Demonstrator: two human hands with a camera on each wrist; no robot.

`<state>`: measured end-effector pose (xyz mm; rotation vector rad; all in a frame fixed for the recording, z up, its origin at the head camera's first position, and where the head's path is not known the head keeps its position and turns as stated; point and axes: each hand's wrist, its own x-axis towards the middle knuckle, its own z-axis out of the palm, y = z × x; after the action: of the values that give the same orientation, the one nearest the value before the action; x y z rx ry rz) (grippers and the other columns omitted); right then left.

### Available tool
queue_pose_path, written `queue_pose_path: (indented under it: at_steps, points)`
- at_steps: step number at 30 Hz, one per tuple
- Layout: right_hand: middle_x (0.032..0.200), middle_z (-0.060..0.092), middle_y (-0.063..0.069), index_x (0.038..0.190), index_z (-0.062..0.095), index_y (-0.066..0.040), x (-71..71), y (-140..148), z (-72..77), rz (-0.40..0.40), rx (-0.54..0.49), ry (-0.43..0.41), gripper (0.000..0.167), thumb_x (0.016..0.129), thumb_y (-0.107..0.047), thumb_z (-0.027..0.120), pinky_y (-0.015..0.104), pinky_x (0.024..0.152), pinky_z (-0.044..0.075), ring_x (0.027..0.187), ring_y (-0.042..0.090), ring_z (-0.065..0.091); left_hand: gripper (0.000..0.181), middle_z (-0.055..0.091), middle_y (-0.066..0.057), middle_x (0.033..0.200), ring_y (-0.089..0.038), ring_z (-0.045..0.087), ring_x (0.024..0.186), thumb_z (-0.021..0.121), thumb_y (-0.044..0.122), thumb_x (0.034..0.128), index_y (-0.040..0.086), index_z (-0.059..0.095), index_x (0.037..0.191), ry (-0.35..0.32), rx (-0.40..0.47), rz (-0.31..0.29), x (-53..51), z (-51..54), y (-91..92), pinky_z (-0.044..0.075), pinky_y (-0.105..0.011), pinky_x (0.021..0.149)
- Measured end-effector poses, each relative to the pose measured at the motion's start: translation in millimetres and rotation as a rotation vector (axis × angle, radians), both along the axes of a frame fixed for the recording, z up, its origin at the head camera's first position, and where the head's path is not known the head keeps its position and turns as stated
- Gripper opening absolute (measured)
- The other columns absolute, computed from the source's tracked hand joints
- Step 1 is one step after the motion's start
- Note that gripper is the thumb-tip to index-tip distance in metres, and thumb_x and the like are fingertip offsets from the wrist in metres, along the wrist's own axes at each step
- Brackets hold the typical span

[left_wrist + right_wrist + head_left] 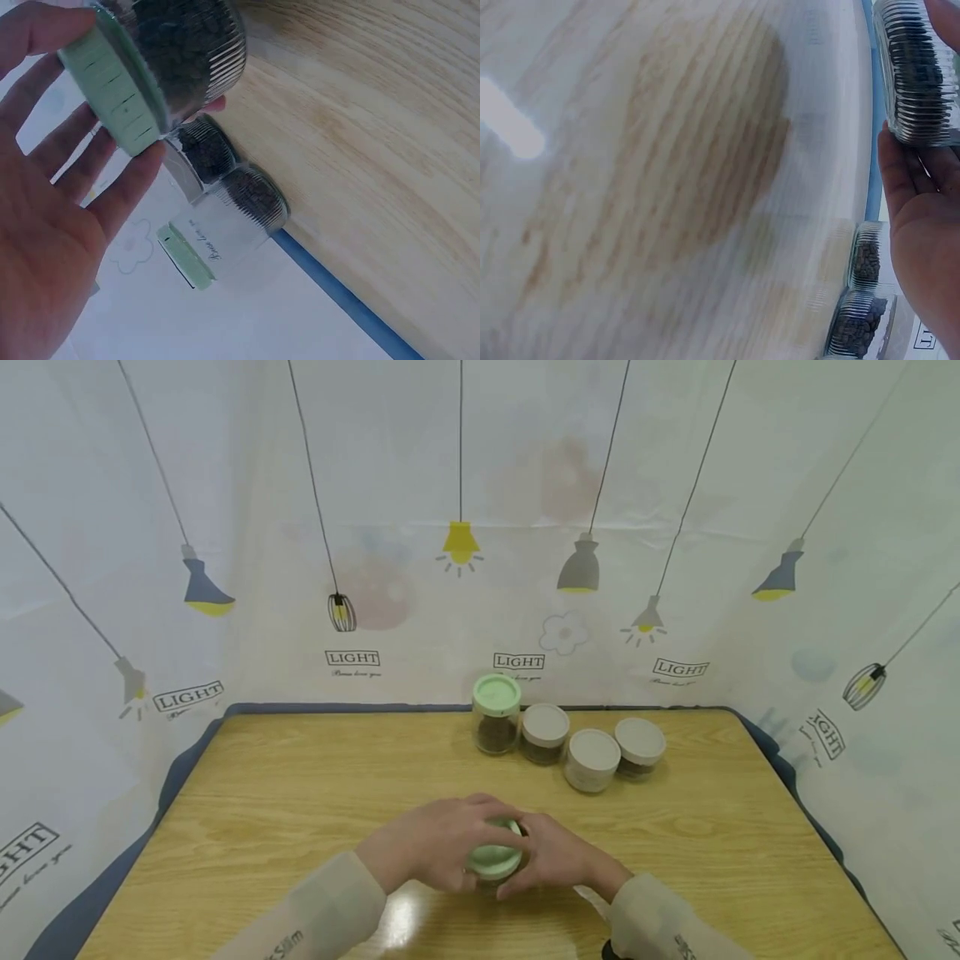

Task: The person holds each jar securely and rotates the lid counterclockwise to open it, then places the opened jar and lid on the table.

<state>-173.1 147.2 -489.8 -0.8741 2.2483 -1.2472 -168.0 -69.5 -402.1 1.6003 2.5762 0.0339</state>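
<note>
Near the table's front, a ribbed clear jar (184, 56) with dark contents and a green lid (495, 860) is between both hands. My left hand (442, 842) grips the lid from above, thumb on one side and fingers on the other, as the left wrist view shows (52, 202). My right hand (557, 858) curls round the jar's glass body from the right; in the right wrist view that hand (930, 202) holds the ribbed glass (915, 75). The lid is on the jar. In the head view the hands hide most of the glass.
At the table's back stand a taller green-lidded jar (497, 714) and several shorter white-lidded jars (545, 732), close together, right of centre. The wooden table (315, 777) ends at a white printed cloth (420, 635) at the back and sides.
</note>
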Motion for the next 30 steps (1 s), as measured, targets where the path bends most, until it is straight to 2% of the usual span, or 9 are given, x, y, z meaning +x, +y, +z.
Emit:
queue_pose_path:
  at_steps: [6,9,13,19,21,24,27,30]
  points:
    - [0.126,0.06,-0.009,0.14,0.043,-0.031,0.2,-2.1,-2.2,0.0,-0.032,-0.011,0.083,0.07,-0.032,0.088,0.025,0.093,0.05,0.109,0.008,0.06,0.071,0.052,0.005,0.139,-0.019,0.051,0.125,0.081,0.037,0.0685,0.045,0.053,0.133,-0.026,0.008,0.092,1.8,1.4,3.0,0.055,-0.035,0.088]
    - [0.126,0.06,-0.011,0.137,0.048,-0.033,-0.1,-2.6,-1.3,-0.015,-0.039,-0.017,0.079,0.069,-0.035,0.088,0.026,0.094,0.049,0.109,0.009,0.06,0.068,0.057,0.001,0.128,-0.017,0.055,0.111,0.077,0.048,0.0709,0.042,0.053,0.134,0.013,0.021,0.128,1.4,0.9,4.7,0.055,-0.029,0.077]
    - [0.125,0.06,-0.012,0.134,0.05,-0.036,0.2,-3.3,1.4,-0.032,-0.042,-0.038,0.073,0.071,-0.039,0.086,0.027,0.093,0.048,0.108,0.009,0.059,0.07,0.058,0.001,0.113,-0.013,0.053,0.093,0.072,0.062,0.0718,0.041,0.052,0.135,0.058,0.048,0.171,0.6,0.1,6.8,0.049,-0.022,0.065]
    - [0.121,0.061,-0.011,0.135,0.05,-0.03,1.4,-3.2,2.3,-0.046,-0.01,-0.009,0.076,0.069,-0.041,0.086,0.028,0.091,0.05,0.103,0.008,0.06,0.074,0.055,0.004,0.102,-0.011,0.051,0.083,0.064,0.077,0.0704,0.041,0.053,0.134,0.12,0.022,0.203,2.0,-1.3,7.2,0.045,-0.022,0.062]
    - [0.122,0.061,-0.011,0.134,0.051,-0.028,1.8,-2.9,1.6,-0.05,0.005,0.004,0.076,0.069,-0.042,0.087,0.028,0.093,0.05,0.105,0.007,0.06,0.079,0.057,0.003,0.11,-0.013,0.056,0.09,0.059,0.082,0.0688,0.041,0.051,0.136,0.13,0.01,0.208,3.0,-1.4,6.4,0.049,-0.026,0.067]
    - [0.125,0.06,-0.012,0.133,0.051,-0.029,1.6,-3.2,1.1,-0.046,-0.002,0.002,0.075,0.069,-0.041,0.087,0.029,0.095,0.049,0.107,0.006,0.059,0.085,0.055,0.002,0.133,-0.02,0.059,0.112,0.06,0.082,0.0681,0.041,0.044,0.141,0.11,0.019,0.183,4.0,0.5,4.1,0.055,-0.036,0.083]
    - [0.131,0.058,-0.012,0.134,0.052,-0.034,1.1,-3.5,1.0,-0.02,-0.039,0.004,0.074,0.069,-0.04,0.087,0.029,0.095,0.048,0.111,0.008,0.058,0.084,0.045,0.002,0.149,-0.022,0.048,0.133,0.07,0.071,0.071,0.039,0.042,0.144,0.099,0.041,0.108,4.1,3.6,1.7,0.051,-0.042,0.098]
    - [0.136,0.054,-0.011,0.136,0.051,-0.036,0.4,-3.2,0.3,0.016,-0.062,0.028,0.075,0.07,-0.038,0.087,0.028,0.096,0.048,0.114,0.01,0.057,0.078,0.042,0.004,0.151,-0.02,0.043,0.138,0.077,0.055,0.0732,0.04,0.044,0.142,0.106,0.025,0.031,3.8,6.0,0.2,0.049,-0.041,0.102]
